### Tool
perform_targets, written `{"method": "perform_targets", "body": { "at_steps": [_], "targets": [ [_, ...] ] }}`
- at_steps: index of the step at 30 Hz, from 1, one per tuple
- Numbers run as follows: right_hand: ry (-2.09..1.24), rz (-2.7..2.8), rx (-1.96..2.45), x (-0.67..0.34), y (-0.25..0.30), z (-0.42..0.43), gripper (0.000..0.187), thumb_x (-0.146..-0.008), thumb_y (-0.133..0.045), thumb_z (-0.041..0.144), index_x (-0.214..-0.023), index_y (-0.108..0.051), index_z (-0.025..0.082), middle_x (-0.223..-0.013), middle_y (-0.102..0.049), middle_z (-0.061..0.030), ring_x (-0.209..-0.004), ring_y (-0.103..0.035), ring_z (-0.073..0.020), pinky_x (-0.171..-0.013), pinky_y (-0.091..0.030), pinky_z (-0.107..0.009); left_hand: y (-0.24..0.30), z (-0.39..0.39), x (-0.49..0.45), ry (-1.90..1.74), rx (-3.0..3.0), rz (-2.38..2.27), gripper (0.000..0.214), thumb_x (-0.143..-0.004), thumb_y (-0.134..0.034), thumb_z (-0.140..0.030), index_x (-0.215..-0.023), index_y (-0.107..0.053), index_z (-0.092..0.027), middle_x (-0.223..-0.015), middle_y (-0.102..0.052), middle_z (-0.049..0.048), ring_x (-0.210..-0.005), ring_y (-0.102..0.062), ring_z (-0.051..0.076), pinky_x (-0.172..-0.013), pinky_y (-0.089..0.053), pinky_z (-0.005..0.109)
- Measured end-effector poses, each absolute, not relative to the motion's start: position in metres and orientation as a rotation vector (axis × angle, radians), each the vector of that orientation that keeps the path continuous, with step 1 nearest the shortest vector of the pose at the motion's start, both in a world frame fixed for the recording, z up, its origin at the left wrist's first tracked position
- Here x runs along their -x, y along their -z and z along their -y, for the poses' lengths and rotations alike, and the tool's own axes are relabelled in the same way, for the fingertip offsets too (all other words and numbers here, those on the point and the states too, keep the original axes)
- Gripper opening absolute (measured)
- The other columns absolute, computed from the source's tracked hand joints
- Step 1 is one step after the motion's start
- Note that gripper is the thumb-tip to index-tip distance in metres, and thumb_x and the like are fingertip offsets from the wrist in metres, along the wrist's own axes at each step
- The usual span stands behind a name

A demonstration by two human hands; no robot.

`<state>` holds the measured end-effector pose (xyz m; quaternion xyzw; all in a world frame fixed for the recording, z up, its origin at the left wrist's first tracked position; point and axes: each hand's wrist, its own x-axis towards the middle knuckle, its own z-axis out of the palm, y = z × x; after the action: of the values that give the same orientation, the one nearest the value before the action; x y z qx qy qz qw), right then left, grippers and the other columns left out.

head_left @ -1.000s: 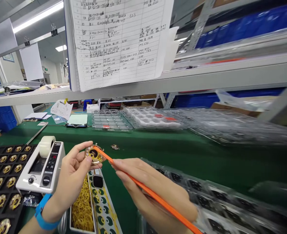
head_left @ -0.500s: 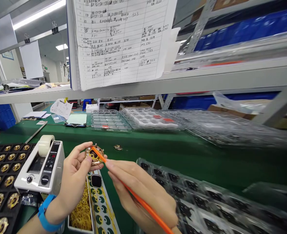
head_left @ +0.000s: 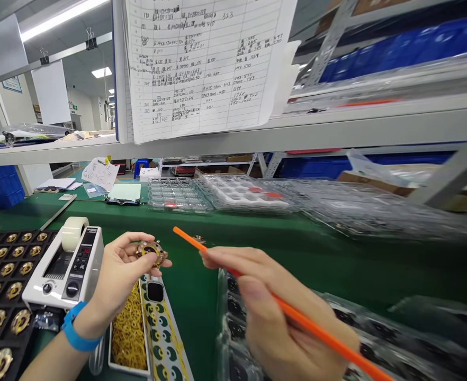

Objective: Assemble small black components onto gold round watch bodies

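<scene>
so the green bench (head_left: pixel 297 254) is pretty loaded; clear blister trays (head_left: pixel 257 193) are stacked along the far side and another clear tray (head_left: pixel 396 333) with dark parts sits near the right edge; on the left the black tray (head_left: pixel 3 233) looks full of gold pieces in every pocket I can see, though its bottom left corner is cut off; beside it there's a white tape dispenser (head_left: pixel 64 264); the left hand (head_left: pixel 118 275) is half curled, thumb and fingertips pinching a gold disc (head_left: pixel 151 251) by its rim, held up just above the bench in front of the dispenser; the right hand (head_left: pixel 273 312) is closed in a pen grip on an orange stick (head_left: pixel 316 328), its tip in the air, right of the disc and not touching it; my read is this one piece is mid-handling, with plenty sorted in the black tray; a box of yellow rings (head_left: pixel 130 333) sits under the left hand; one tiny loose part (head_left: pixel 199 239) lies on the bench
</scene>
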<state>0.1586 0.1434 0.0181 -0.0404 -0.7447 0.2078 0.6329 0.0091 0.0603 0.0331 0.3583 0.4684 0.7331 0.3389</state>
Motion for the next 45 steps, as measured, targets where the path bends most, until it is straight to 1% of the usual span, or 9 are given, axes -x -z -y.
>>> {"method": "perform_targets", "body": {
  "at_steps": [5,10,15,22,28,34,37,40,45],
  "targets": [
    [-0.413,1.661,0.244,-0.158,-0.019,-0.141,0.029,-0.099,-0.04,0.023,-0.084,-0.065,0.022,-0.088,-0.061,-0.0069,-0.084,-0.062,-0.021,-0.07,-0.05,-0.035,-0.029,-0.061,-0.012,-1.92,-1.029,-1.275,0.018,-0.068,-0.078,-0.016,-0.08,-0.064,-0.017,-0.068,-0.068,-0.0009,-0.06,-0.073,0.017,-0.049,-0.052,0.019],
    [-0.18,1.83,0.124,-0.142,-0.014,-0.132,0.016,-0.093,-0.048,0.008,-0.093,-0.061,0.019,-0.071,-0.058,-0.0011,-0.058,-0.056,-0.0111,-0.05,-0.044,-0.022,-0.026,-0.064,-0.017,-2.006,-1.066,-1.341,0.011,-0.068,-0.073,-0.016,-0.076,-0.065,-0.017,-0.064,-0.066,-0.0025,-0.051,-0.066,0.012,-0.045,-0.052,0.019],
    [-0.002,1.801,0.224,-0.128,-0.006,-0.128,0.012,-0.089,-0.058,0.007,-0.093,-0.064,0.017,-0.072,-0.062,-0.0022,-0.057,-0.059,-0.0108,-0.05,-0.045,-0.021,-0.024,-0.059,-0.024,-2.04,-1.205,-1.545,0.007,-0.074,-0.068,-0.016,-0.08,-0.07,-0.018,-0.076,-0.074,0.002,-0.068,-0.071,0.015,-0.058,-0.057,0.02],
    [-0.149,1.778,0.301,-0.132,-0.005,-0.131,0.011,-0.088,-0.059,0.009,-0.091,-0.064,0.018,-0.076,-0.064,-0.0018,-0.06,-0.062,-0.0109,-0.052,-0.047,-0.021,-0.016,-0.053,-0.034,-1.947,-1.518,-1.716,0.031,-0.08,-0.061,-0.01,-0.107,-0.07,-0.02,-0.101,-0.078,0.0055,-0.089,-0.075,0.02,-0.074,-0.062,0.025],
    [-0.338,1.814,0.313,-0.131,-0.008,-0.135,0.012,-0.087,-0.056,0.009,-0.081,-0.06,0.02,-0.074,-0.06,0.0008,-0.06,-0.058,-0.0096,-0.05,-0.044,-0.02,-0.009,-0.054,-0.036,-1.873,-1.778,-1.808,0.039,-0.081,-0.058,-0.006,-0.115,-0.07,-0.02,-0.11,-0.077,0.0073,-0.093,-0.075,0.023,-0.083,-0.061,0.031],
    [-0.695,1.847,0.273,-0.135,-0.02,-0.136,0.02,-0.078,-0.054,0.01,-0.062,-0.049,0.02,-0.059,-0.048,0.0048,-0.048,-0.041,-0.0078,-0.043,-0.033,-0.019,-0.008,-0.06,-0.025,-1.899,-1.649,-1.812,0.041,-0.079,-0.061,-0.006,-0.115,-0.071,-0.023,-0.111,-0.076,0.0061,-0.094,-0.074,0.025,-0.088,-0.059,0.035],
    [-0.917,1.926,0.297,-0.136,-0.02,-0.139,0.019,-0.082,-0.052,0.018,-0.063,-0.049,0.02,-0.058,-0.046,0.0048,-0.047,-0.035,-0.0083,-0.043,-0.03,-0.021,-0.014,-0.063,-0.01,-1.929,-1.512,-1.847,0.043,-0.076,-0.063,-0.005,-0.113,-0.071,-0.023,-0.11,-0.076,0.0052,-0.09,-0.074,0.024,-0.089,-0.059,0.036],
    [-0.985,2.2,0.44,-0.123,-0.006,-0.144,0.019,-0.089,-0.049,0.024,-0.07,-0.051,0.02,-0.062,-0.05,0.0032,-0.052,-0.041,-0.0102,-0.049,-0.034,-0.022,-0.022,-0.06,0.005,-2.011,-1.421,-1.863,0.043,-0.079,-0.062,-0.007,-0.119,-0.068,-0.022,-0.111,-0.075,0.0046,-0.092,-0.074,0.021,-0.086,-0.06,0.032],
    [-0.905,2.492,0.597,-0.089,0.025,-0.142,0.02,-0.081,-0.052,0.005,-0.068,-0.048,0.019,-0.062,-0.055,0.0026,-0.058,-0.048,-0.013,-0.056,-0.03,-0.024,-0.032,-0.046,0.012,-2.164,-1.496,-1.802,0.041,-0.085,-0.062,-0.011,-0.124,-0.063,-0.022,-0.117,-0.072,0.0051,-0.105,-0.071,0.022,-0.09,-0.06,0.03]
  ]
}}
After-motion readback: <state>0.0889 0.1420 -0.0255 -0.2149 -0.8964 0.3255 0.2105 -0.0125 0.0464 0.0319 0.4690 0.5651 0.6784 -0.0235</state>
